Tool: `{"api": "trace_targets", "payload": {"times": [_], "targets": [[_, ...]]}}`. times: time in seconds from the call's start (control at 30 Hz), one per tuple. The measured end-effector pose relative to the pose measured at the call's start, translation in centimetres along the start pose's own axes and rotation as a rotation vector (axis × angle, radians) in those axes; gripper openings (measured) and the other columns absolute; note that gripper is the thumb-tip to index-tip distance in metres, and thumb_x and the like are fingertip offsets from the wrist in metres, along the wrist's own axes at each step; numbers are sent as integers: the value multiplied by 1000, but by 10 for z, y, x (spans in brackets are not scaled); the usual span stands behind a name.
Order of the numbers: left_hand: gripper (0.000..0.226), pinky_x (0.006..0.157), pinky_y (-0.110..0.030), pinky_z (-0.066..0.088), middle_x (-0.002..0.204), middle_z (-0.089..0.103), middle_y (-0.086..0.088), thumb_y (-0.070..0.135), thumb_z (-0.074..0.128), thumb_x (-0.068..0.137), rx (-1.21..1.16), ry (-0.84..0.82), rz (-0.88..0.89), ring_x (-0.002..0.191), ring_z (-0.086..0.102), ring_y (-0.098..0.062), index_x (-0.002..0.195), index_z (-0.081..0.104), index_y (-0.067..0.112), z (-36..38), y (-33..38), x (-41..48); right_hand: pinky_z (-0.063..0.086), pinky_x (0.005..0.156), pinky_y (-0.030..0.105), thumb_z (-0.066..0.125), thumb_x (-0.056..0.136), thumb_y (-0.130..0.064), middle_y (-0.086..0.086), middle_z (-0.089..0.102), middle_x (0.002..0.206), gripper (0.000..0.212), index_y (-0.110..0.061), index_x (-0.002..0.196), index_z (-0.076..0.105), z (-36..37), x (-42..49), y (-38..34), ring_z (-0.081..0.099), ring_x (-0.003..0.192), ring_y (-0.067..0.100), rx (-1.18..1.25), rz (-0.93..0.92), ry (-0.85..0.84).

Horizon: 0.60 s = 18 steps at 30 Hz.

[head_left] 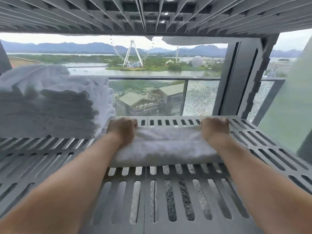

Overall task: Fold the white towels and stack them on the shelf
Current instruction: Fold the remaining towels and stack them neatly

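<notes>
Folded towel [167, 147] flat on slotted grey shelf [185, 191].
Left hand [124, 128] and right hand [215, 128] each grip its far edge, fingertips hidden behind it. Towel stack [50, 102] just left, blurred. Balcony rail [152, 78] and water [87, 70] beyond.

Folded white towel [166, 146] is lying flat on the grey slotted shelf [168, 191], near the middle, long side running left to right, folded edge facing the camera. Left hand [123, 130] and right hand [215, 129] are gripping its two far corners, fingers curling over the back edge. Stack of folded white towels [55, 102] is sitting on the same shelf at the left, tall, layers showing, just beside the single towel's left end.
</notes>
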<state>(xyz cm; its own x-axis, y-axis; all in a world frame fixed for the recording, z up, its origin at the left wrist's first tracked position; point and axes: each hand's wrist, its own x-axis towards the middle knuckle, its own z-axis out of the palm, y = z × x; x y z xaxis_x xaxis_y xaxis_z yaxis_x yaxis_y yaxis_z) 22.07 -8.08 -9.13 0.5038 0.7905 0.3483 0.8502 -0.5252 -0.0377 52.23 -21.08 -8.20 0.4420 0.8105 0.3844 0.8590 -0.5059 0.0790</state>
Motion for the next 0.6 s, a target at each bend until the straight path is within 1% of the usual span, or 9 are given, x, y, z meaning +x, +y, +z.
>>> {"api": "trace_targets", "payload": {"times": [0.07, 0.13, 0.2, 0.27, 0.33, 0.4, 0.43, 0.5, 0.6], "targets": [[32, 96, -39, 48, 121, 68, -4, 18, 42, 94, -63, -86, 32, 110, 61, -24, 115, 64, 30, 8, -4, 2, 39, 103, 46, 45, 85, -6, 4, 67, 87, 26, -17, 94, 67, 9, 1, -1, 57, 88, 24, -17, 20, -28], [30, 95, -39, 48, 122, 67, -4, 21, 42, 95, -98, -143, 58, 112, 60, -25, 115, 64, 29, 10, -7, 5, 40, 104, 48, 48, 84, -10, 6, 68, 94, 25, -17, 99, 67, 15, 2, 0, 59, 96, 28, -30, 64, 52], [28, 91, -36, 48, 117, 68, -2, 23, 45, 94, -104, -170, 91, 107, 60, -23, 114, 65, 28, 5, -9, 9, 44, 98, 48, 48, 86, -11, 13, 65, 105, 29, -15, 109, 64, 19, 1, 3, 58, 102, 32, 5, 130, 111], [25, 85, -33, 50, 108, 69, 0, 21, 52, 92, -152, -176, 139, 95, 60, -18, 112, 66, 27, -1, -6, 11, 47, 92, 47, 51, 91, -19, 19, 61, 116, 34, -11, 123, 56, 22, 2, 9, 56, 108, 36, 98, 207, 70], [26, 86, -35, 53, 104, 67, 2, 13, 59, 90, -268, -137, 182, 91, 60, -16, 112, 67, 23, -8, 4, 10, 47, 93, 47, 57, 92, -42, 23, 56, 126, 58, -10, 138, 43, 23, 4, 16, 54, 115, 39, 161, 316, -22], [32, 88, -38, 54, 107, 67, 3, 5, 57, 87, -349, -48, 205, 96, 63, -17, 112, 68, 21, -13, 23, 9, 46, 99, 48, 58, 88, -61, 23, 53, 136, 83, -9, 148, 32, 22, 5, 25, 51, 123, 40, 197, 403, -94], [32, 88, -38, 55, 110, 68, 3, 4, 56, 87, -365, -14, 223, 98, 64, -17, 111, 69, 21, -15, 36, 9, 46, 100, 49, 57, 88, -62, 21, 54, 137, 85, -8, 147, 32, 21, 5, 30, 51, 124, 40, 223, 427, -116], [26, 86, -39, 55, 113, 67, 3, 8, 57, 91, -380, 15, 283, 98, 64, -17, 107, 71, 22, -19, 65, 9, 49, 96, 46, 58, 88, -58, 17, 58, 134, 74, -6, 138, 42, 19, 4, 39, 53, 122, 38, 296, 436, -158], [17, 86, -40, 54, 108, 66, 5, 24, 59, 97, -428, -13, 359, 93, 64, -17, 101, 75, 25, -20, 110, 4, 54, 88, 40, 65, 83, -55, 12, 66, 115, 51, -8, 106, 61, 10, -1, 53, 62, 102, 31, 436, 391, -234]]}}
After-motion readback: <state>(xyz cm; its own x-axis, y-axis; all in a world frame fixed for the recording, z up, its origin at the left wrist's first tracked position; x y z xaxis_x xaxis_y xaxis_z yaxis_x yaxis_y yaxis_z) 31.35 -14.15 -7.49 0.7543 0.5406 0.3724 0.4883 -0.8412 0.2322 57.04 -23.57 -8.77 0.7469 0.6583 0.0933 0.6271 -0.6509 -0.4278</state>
